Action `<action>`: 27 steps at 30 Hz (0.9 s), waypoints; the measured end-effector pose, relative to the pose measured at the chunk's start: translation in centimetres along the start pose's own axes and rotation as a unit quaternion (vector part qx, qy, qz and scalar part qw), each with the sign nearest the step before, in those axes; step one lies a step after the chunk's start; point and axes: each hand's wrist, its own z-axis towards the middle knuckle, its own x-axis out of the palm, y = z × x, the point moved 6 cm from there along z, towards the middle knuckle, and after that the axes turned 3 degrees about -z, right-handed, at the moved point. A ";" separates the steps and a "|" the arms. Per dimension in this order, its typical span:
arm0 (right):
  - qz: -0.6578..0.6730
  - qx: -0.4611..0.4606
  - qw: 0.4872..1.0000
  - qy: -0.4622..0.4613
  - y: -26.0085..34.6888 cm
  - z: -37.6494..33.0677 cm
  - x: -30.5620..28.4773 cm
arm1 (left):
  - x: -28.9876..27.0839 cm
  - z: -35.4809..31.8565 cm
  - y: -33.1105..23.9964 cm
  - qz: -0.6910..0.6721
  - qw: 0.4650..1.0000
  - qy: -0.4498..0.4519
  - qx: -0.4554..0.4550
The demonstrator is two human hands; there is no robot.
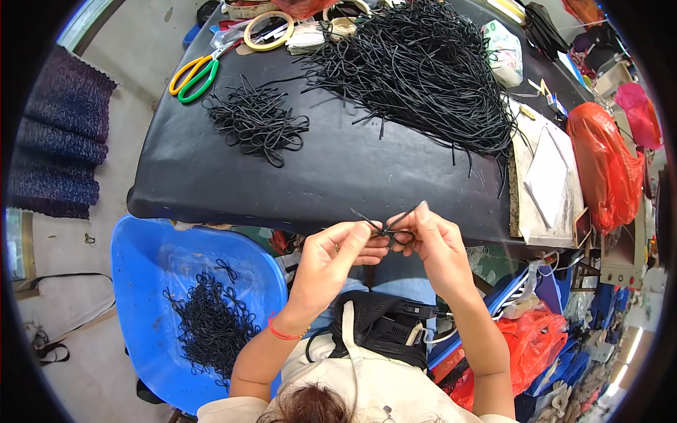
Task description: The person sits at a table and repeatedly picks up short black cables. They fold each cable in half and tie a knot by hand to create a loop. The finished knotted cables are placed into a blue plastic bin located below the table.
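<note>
Between my two hands, just off the near edge of the black table [324, 176], is a thin black cord [385, 231] looped into a small bow-like knot. My left hand [342, 247] pinches one side of it between thumb and fingers. On the other side my right hand [434, 243] grips a loop and a cord end that points up. A large heap of loose black cords [423, 70] lies farther off on the table. Left of it sits a smaller pile of looped black cords [257, 120].
A blue tub [127, 282] at the lower left holds many knotted black cords [204, 317]. Scissors [194, 77] with yellow and green handles and a tape roll [269, 31] lie at the far left of the table. A red plastic bag [603, 162] hangs right of a pale board [522, 197].
</note>
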 end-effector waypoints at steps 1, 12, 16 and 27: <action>0.005 0.010 1.000 0.004 -0.4 0.1 -0.1 | -0.2 0.0 0.1 -0.014 1.000 -0.009 -0.011; -0.064 -0.028 0.997 -0.020 0.2 1.6 -0.8 | -2.2 0.7 -2.6 0.183 0.967 -0.118 0.135; -0.428 -0.316 0.818 -0.217 5.4 5.5 -4.4 | -5.8 2.4 -10.3 0.596 0.651 -0.318 0.346; -0.574 -0.467 0.638 -0.215 5.7 5.6 -2.0 | -1.6 0.2 -7.7 0.582 0.662 -0.179 0.438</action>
